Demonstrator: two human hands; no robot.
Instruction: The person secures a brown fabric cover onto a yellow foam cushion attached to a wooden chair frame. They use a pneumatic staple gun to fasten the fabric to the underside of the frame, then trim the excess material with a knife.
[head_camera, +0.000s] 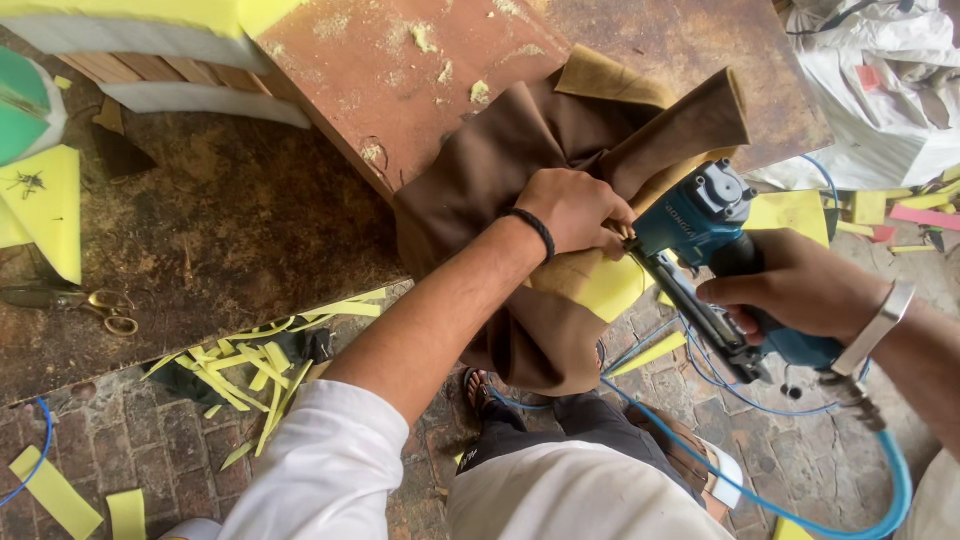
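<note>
i'm looking down at the counter (200, 240), a dark worn board filling the left and top of the frame, with a reddish wooden panel (400, 80) lying across its upper middle. brown fabric (500, 160) is draping over the panel's corner in the centre of the frame and hanging down toward the brick floor (130, 440). my left hand (575, 210) is clenching its grip on a bunched fold of that fabric, just right of centre, over a patch of yellow foam (610, 285). my right hand (800, 285), at the right of the frame, is wrapping its grip around the handle of a blue pneumatic staple gun (700, 225), whose nose is pressing against the fabric right beside my left fingers. a blue air hose (880, 500) is trailing to the lower right. yellow foam strips (250, 370) are lying scattered at the lower left, and scissors (105, 305) are resting at the left edge.
</note>
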